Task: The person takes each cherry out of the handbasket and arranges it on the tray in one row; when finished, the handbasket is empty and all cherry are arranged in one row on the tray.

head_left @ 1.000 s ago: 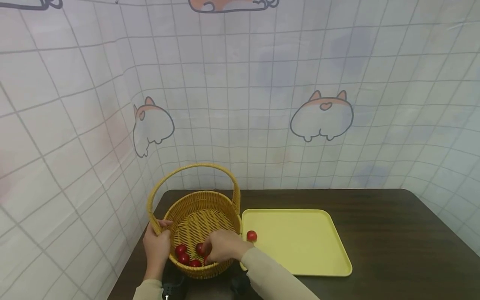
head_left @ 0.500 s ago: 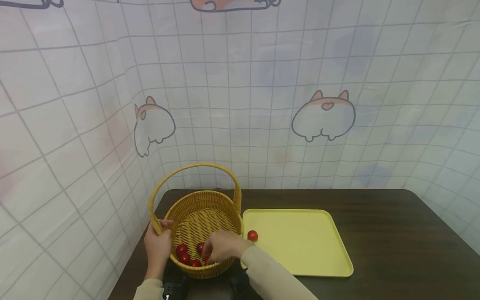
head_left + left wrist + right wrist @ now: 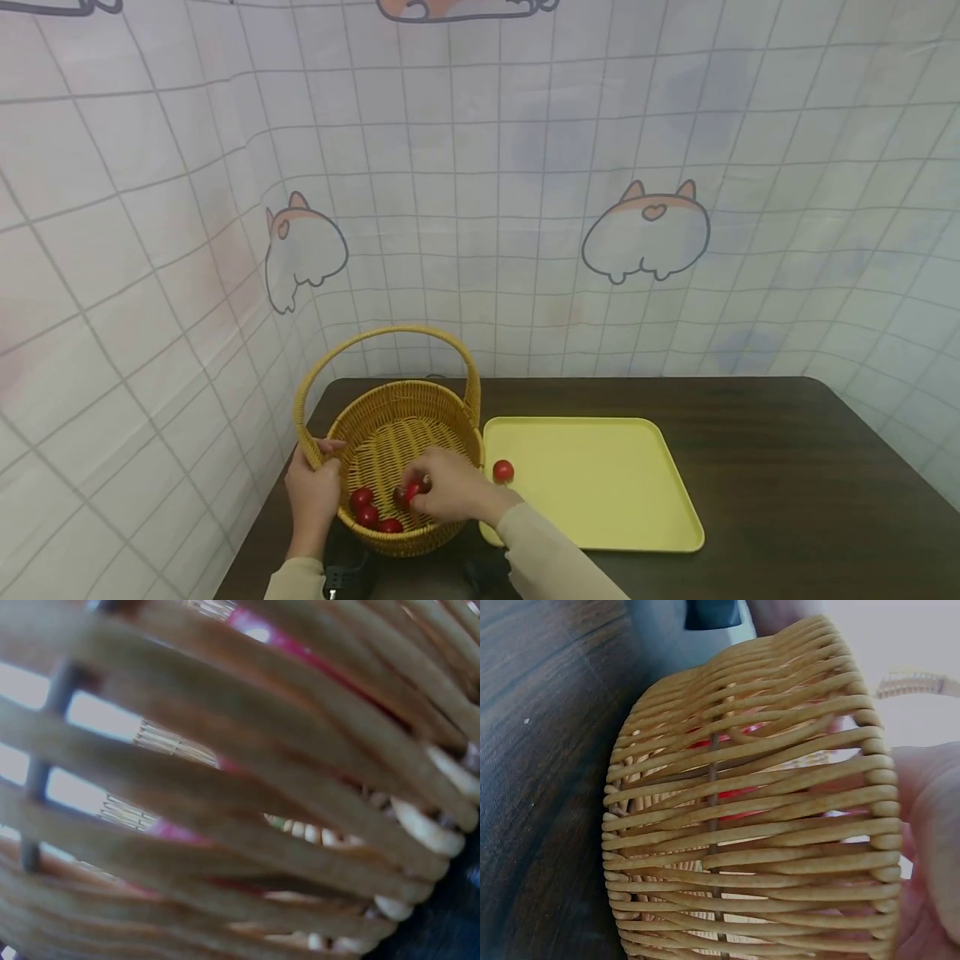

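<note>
My left hand (image 3: 313, 493) grips the yellow wicker basket (image 3: 408, 546) at its left side, where the tall handle (image 3: 390, 331) meets the rim. Inside the basket my right hand (image 3: 453, 490) pinches a bright red cherry (image 3: 412, 492) between thumb and fingers, near the bottom right. Several darker red cherries (image 3: 367, 517) lie on the woven floor to the left of it. Another cherry (image 3: 503, 472) with a thin stem rests on the yellow tray (image 3: 600, 533). Wicker strands (image 3: 780, 802) hide most of the right hand's fingers in the right wrist view.
The tray lies right of the basket, its left edge close to the basket's side. Both stand on a dark wooden table (image 3: 810, 475). A grid-patterned cloth (image 3: 495, 250) hangs behind and at the sides. In the left wrist view, blurred wicker (image 3: 225, 750) fills the picture.
My right hand has risen slightly from the basket's near side, and the bright red cherry has moved up with it. The left hand, basket and tray have stayed put.
</note>
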`<state>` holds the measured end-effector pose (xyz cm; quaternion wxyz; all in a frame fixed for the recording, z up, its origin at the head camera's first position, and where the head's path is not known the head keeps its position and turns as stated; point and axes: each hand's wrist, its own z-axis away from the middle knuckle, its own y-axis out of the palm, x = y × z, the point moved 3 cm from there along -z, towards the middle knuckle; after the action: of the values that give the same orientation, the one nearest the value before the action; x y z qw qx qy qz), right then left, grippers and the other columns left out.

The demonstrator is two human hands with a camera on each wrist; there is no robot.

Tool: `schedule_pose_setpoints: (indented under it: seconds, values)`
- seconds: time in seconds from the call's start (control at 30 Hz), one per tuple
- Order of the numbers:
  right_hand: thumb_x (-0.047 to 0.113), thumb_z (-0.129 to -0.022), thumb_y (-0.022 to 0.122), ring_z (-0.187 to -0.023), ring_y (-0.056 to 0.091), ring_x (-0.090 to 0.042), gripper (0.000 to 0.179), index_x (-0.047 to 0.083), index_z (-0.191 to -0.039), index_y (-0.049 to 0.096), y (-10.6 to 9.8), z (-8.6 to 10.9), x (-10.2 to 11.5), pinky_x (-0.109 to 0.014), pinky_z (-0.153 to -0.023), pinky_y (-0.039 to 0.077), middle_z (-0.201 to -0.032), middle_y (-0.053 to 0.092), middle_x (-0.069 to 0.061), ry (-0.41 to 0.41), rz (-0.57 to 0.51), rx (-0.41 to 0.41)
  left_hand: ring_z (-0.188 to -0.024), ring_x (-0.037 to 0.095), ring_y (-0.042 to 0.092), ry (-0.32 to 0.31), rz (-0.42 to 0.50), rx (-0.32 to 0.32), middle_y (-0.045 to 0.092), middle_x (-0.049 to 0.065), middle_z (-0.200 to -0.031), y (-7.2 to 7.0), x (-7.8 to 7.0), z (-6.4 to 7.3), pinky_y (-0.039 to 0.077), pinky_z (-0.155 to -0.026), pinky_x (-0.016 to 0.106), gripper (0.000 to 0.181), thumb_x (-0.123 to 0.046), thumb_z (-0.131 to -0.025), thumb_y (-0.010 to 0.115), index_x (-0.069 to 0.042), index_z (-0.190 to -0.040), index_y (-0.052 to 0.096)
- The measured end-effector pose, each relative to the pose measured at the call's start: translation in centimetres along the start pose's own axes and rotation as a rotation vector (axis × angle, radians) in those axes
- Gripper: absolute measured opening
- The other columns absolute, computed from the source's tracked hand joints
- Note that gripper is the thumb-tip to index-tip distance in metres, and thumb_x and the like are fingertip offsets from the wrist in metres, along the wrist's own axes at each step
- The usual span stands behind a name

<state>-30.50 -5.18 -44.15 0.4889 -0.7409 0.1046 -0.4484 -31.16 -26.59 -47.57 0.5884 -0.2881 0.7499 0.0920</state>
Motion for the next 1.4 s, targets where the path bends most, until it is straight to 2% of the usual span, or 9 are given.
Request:
schedule_pose_setpoints:
  seconds: [0.1, 0.2, 0.33, 0.57, 0.67, 0.9, 1.1, 1.23, 1.4]
  values:
    - [0.016, -0.084, 0.070, -0.080, 0.048, -0.006, 0.024, 0.021, -0.107, 0.072, -0.4, 0.5, -0.1, -0.023, -0.070, 0.042, -0.093, 0.057, 0.010, 0.006, -0.056, -0.070, -0.100, 0.024, 0.058, 0.005, -0.006, -0.002, 0.069, 0.019, -0.106, 0.0, 0.1, 0.0, 0.035, -0.075, 0.023, 0.017, 0.008, -0.082, 0.047, 0.000, -0.097, 0.051]
    - [0.016, -0.086, 0.068, -0.084, 0.054, -0.006, 0.027, 0.021, -0.112, 0.070, -0.7, 1.1, -0.1, -0.023, -0.071, 0.045, -0.098, 0.056, 0.007, 0.019, -0.144, -0.128, -0.099, 0.024, 0.058, 0.010, -0.011, -0.004, 0.069, 0.018, -0.106, 0.0, 0.1, 0.0, 0.035, -0.074, 0.022, 0.017, 0.007, -0.082, 0.047, 0.000, -0.097, 0.051]
    - [0.014, -0.090, 0.066, -0.092, 0.062, -0.011, 0.022, 0.019, -0.111, 0.068, -1.3, 2.1, -0.2, -0.023, -0.075, 0.050, -0.104, 0.057, 0.004, 0.010, -0.275, -0.217, -0.097, 0.023, 0.058, 0.011, -0.011, -0.007, 0.069, 0.018, -0.105, 0.0, 0.1, 0.0, 0.036, -0.072, 0.021, 0.017, 0.008, -0.082, 0.047, 0.000, -0.097, 0.051]
    - [0.009, -0.092, 0.063, -0.095, 0.063, -0.019, 0.019, 0.017, -0.109, 0.067, -2.5, 4.0, -0.6, -0.027, -0.078, 0.052, -0.111, 0.061, -0.001, -0.011, -0.450, -0.385, -0.098, 0.025, 0.058, 0.012, -0.004, 0.001, 0.069, 0.018, -0.105, 0.1, -0.1, -0.2, 0.036, -0.073, 0.023, 0.016, 0.007, -0.084, 0.048, 0.000, -0.097, 0.051]
    - [0.007, -0.092, 0.063, -0.096, 0.065, -0.022, 0.019, 0.016, -0.109, 0.067, -2.9, 4.8, -0.5, -0.028, -0.078, 0.053, -0.111, 0.063, -0.002, 0.003, -0.472, -0.409, -0.101, 0.027, 0.059, 0.016, 0.001, -0.001, 0.069, 0.019, -0.105, 0.1, -0.1, -0.2, 0.036, -0.075, 0.024, 0.016, 0.007, -0.084, 0.048, 0.001, -0.097, 0.052]
    - [-0.001, -0.089, 0.064, -0.093, 0.066, -0.029, 0.023, 0.005, -0.111, 0.065, -4.0, 6.4, 0.7, -0.030, -0.076, 0.052, -0.111, 0.065, -0.013, 0.048, -0.530, -0.436, -0.099, 0.027, 0.059, 0.017, 0.002, -0.012, 0.069, 0.019, -0.105, 0.0, 0.1, 0.0, 0.035, -0.075, 0.025, 0.015, 0.007, -0.084, 0.048, 0.001, -0.097, 0.052]
    - [0.001, -0.086, 0.068, -0.092, 0.067, -0.025, 0.034, 0.006, -0.119, 0.063, -3.2, 6.9, -1.8, -0.026, -0.067, 0.053, -0.116, 0.063, -0.014, 0.045, -0.588, -0.457, -0.100, 0.028, 0.060, 0.020, -0.012, -0.013, 0.069, 0.019, -0.105, -0.1, 0.2, 0.1, 0.036, -0.074, 0.022, 0.015, 0.007, -0.084, 0.048, 0.000, -0.097, 0.052]
    - [0.004, -0.086, 0.070, -0.093, 0.068, -0.026, 0.035, 0.009, -0.120, 0.063, -3.1, 7.3, -3.2, -0.027, -0.066, 0.053, -0.116, 0.065, -0.014, 0.097, -0.650, -0.480, -0.098, 0.026, 0.059, 0.014, -0.017, -0.012, 0.069, 0.018, -0.105, -0.2, 0.2, 0.1, 0.036, -0.073, 0.023, 0.015, 0.007, -0.084, 0.048, 0.000, -0.097, 0.052]
    - [0.000, -0.085, 0.070, -0.092, 0.068, -0.030, 0.036, 0.001, -0.120, 0.062, -3.8, 8.0, -3.6, -0.025, -0.066, 0.053, -0.112, 0.066, -0.018, 0.144, -0.659, -0.520, -0.099, 0.026, 0.058, 0.009, 0.005, -0.005, 0.069, 0.018, -0.105, 0.0, 0.1, 0.1, 0.036, -0.078, 0.029, 0.015, 0.007, -0.084, 0.048, 0.000, -0.097, 0.052]
